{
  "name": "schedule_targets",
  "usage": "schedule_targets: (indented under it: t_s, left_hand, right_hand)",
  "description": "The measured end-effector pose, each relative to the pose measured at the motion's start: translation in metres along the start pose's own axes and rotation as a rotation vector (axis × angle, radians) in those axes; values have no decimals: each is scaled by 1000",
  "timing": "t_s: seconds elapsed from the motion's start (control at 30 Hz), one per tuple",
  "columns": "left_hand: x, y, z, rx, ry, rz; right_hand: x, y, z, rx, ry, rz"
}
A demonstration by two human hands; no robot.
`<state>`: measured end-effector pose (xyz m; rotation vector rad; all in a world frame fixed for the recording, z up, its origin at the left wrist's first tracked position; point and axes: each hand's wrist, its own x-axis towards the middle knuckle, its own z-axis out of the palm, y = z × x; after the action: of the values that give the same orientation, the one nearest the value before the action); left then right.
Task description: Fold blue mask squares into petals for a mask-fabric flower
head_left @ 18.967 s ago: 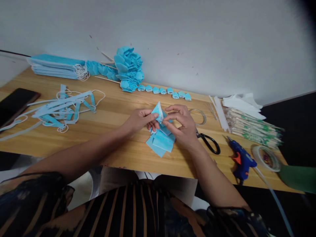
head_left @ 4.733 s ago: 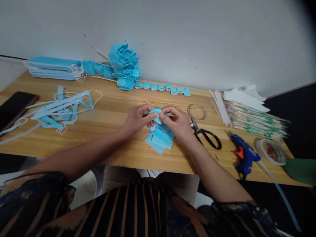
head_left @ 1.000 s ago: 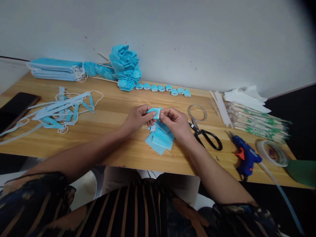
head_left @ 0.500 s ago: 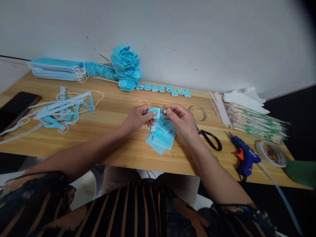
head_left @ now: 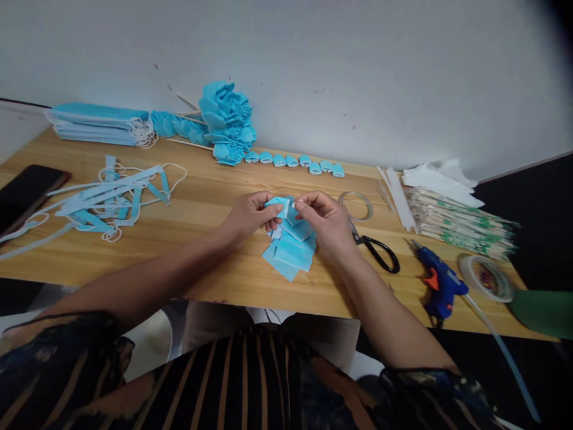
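My left hand [head_left: 255,214] pinches a folded piece of blue mask fabric [head_left: 277,205] between thumb and fingers. Close beside it, my right hand [head_left: 326,222] has thumb and forefinger closed on a small white scrap [head_left: 294,204] at the fabric's right edge; whether the scrap touches the fabric is unclear. Beneath both hands lies a loose pile of cut blue fabric pieces [head_left: 293,254]. Black-handled scissors [head_left: 380,254] rest just right of my right wrist, and a thin roll of tape [head_left: 356,206] lies behind them.
Along the wall stand stacked masks [head_left: 96,124], blue fabric flowers on sticks [head_left: 228,122] and a row of small folded blue petals [head_left: 292,161]. Cut mask strips [head_left: 111,200] and a phone [head_left: 29,194] lie left. A blue glue gun [head_left: 439,280], wide tape roll [head_left: 486,278] and packaged sticks [head_left: 461,221] lie right.
My right hand has moved slightly left, bringing the white scrap closer to the folded fabric. My left hand keeps its hold. The whole view has shifted a little.
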<state>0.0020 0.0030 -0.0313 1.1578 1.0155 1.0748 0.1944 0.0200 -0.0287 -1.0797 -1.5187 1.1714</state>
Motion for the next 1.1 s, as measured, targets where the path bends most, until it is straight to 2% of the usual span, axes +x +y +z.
schedule_targets:
  t_s: [0.23, 0.33, 0.4, 0.47, 0.57, 0.83, 0.97, 1.1]
  left_hand:
    - [0, 0, 0, 1, -6, -5]
    - [0, 2, 1, -4, -3, -22]
    - [-1, 3, 2, -4, -14, -35]
    - [-2, 5, 4, 5, -33, -42]
    - [-4, 6, 5, 17, -70, -48]
    - [-5, 7, 7, 9, -115, -78]
    - [-6, 10, 8, -17, -99, -92]
    - [-5, 12, 8, -35, -97, -108]
  right_hand:
    - [0, -2, 0, -57, -12, 1]
    - [-3, -4, 1, -118, 10, -49]
    - [-6, -8, 3, -213, 58, -162]
    - [-8, -12, 4, -333, 107, -333]
    - [-10, -15, 5, -508, 120, -541]
    - [-8, -10, 4, -757, 67, -691]
    - [-9, -8, 4, -856, 89, -831]
    - [-8, -7, 5, -851, 130, -953]
